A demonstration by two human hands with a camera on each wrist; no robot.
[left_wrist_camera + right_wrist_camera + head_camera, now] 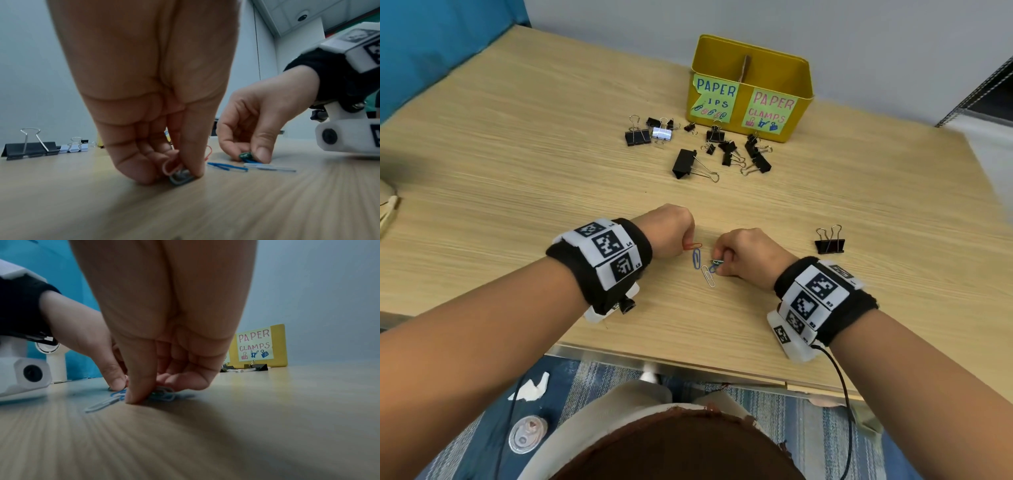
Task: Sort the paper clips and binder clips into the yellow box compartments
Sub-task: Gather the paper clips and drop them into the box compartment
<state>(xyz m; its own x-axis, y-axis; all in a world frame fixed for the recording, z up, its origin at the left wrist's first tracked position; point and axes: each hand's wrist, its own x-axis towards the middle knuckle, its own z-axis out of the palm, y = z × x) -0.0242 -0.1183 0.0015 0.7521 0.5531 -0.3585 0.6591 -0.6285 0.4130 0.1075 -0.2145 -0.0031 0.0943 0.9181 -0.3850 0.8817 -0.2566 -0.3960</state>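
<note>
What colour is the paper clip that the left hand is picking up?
Orange-red. The left hand pinches one end of that paper clip; it shows best in the head view.

- An office or study room — a light wood-grain desk [517,144] stands against a plain pale wall [859,41].
- A blue partition panel [431,51] rises at the desk's far left corner.
- Below the desk's near edge lies striped blue carpet [599,387].
- On the desk sits stationery: a hand-labelled yellow box [753,61] with binder clips [726,150] just before it.
</note>
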